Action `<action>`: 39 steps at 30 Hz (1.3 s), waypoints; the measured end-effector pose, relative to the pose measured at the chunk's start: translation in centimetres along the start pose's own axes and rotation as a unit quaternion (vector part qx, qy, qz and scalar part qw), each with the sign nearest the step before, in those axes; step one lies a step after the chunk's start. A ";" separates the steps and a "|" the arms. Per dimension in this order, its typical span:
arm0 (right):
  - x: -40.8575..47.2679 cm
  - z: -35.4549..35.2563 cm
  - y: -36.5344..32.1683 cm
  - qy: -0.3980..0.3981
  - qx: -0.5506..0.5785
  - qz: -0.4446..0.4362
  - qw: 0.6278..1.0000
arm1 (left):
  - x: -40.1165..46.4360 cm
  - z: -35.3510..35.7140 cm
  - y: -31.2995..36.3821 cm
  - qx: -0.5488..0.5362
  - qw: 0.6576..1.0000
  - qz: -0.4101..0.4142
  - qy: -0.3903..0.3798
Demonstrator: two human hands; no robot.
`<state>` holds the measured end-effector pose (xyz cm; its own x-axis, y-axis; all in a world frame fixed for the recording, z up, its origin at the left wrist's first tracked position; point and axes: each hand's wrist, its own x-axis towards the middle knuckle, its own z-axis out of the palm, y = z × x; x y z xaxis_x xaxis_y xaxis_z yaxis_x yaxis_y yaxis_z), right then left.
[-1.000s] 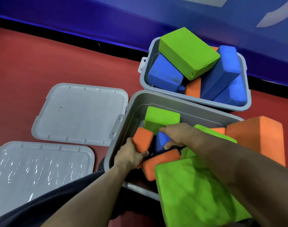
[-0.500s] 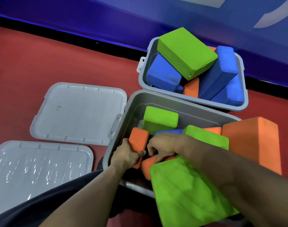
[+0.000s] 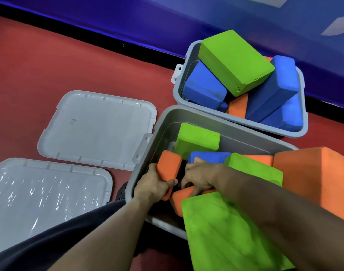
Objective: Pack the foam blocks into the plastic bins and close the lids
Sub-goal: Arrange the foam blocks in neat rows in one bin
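Inside the near gray bin [image 3: 167, 118]: left hand [image 3: 153, 185] gripping an upright orange block [image 3: 169, 169], right hand [image 3: 200, 178] curled over another orange block [image 3: 180, 200]. Beyond the bin, a second bin [image 3: 302, 122] heaped with blocks; left of it, two lids [image 3: 96, 130] on the red floor.

I count two grey bins, the near one [image 3: 147, 153] and the far one [image 3: 302, 122], plus two lids on the floor, one by the near bin [image 3: 96, 130] and one closest to me [image 3: 48, 194]. Green blocks I can see: four [image 3: 233, 61] [image 3: 196, 139] [image 3: 253, 169] [image 3: 225, 235]. Blue comes to four as well [image 3: 204, 87] [image 3: 274, 85] [image 3: 284, 116] [image 3: 208, 156], and orange looks like five [image 3: 169, 167] [image 3: 179, 200] [image 3: 311, 178] [image 3: 237, 106] [image 3: 259, 159], though a couple are mostly buried so I can't swear to it.
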<state>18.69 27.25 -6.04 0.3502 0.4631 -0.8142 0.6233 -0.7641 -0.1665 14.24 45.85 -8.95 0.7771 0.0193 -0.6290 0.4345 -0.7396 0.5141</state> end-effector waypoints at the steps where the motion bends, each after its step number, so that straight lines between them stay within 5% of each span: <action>1: 0.1 0.0 0.0 -0.003 0.008 -0.003 1.000 | -0.1 0.1 -0.1 0.000 1.000 0.001 0.003; 6: 0.3 -0.9 -0.2 -0.011 0.208 -0.010 0.978 | -0.1 0.3 -0.1 0.005 1.000 -0.001 0.012; 13: -3.6 -2.2 -0.8 0.025 0.304 -0.010 0.952 | 0.0 0.0 0.1 -0.007 1.000 -0.003 -0.002; 19: -10.7 -1.4 -0.8 -0.059 0.409 0.005 0.911 | -0.3 -0.3 0.2 -0.024 1.000 -0.007 -0.017; 23: -13.6 -1.3 0.1 0.031 0.430 0.013 0.902 | -0.7 -0.3 0.5 -0.019 1.000 -0.005 -0.011; 25: -16.1 -1.5 1.6 0.125 0.497 0.053 0.857 | -1.0 -0.2 0.5 -0.017 1.000 -0.006 -0.011; 29: -18.8 0.8 4.8 0.321 0.718 0.166 0.595 | -1.7 -0.1 0.3 -0.016 1.000 -0.011 -0.006; 30: -18.7 1.6 5.6 0.358 0.692 0.219 0.588 | -1.8 -0.1 0.3 -0.016 1.000 -0.010 -0.006; 34: -18.3 3.4 7.0 0.376 0.499 0.423 0.657 | -2.0 0.0 0.5 -0.018 1.000 -0.009 -0.004; 39: -17.9 3.1 3.5 0.539 0.332 0.439 0.638 | -2.1 0.1 0.6 -0.019 1.000 -0.004 -0.004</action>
<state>12.45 14.88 6.17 0.8613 -0.5065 0.0398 -0.4509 -0.7982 -0.3995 12.82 45.33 -7.38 0.7700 0.0195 -0.6377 0.4576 -0.7135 0.5306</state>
